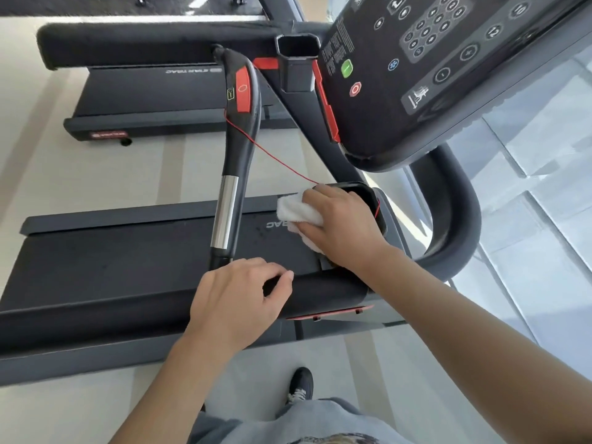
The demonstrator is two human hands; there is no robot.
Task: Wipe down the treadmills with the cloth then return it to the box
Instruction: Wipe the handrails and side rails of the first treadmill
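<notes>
Cloth (pixel 296 210) bunched under my right hand (pixel 344 225), which grips it; my left hand (pixel 243 296) rests loosely curled, empty. Snagging the red cord (pixel 272 155) could yank it loose.

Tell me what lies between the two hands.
In the head view, only bare black treadmill deck and the padded side rail lie between the left hand, resting on that rail, and the right hand gripping the white cloth.

Head camera looks steeply down (wide-angle, close) over the treadmill (pixel 128 261) from its side.
</notes>
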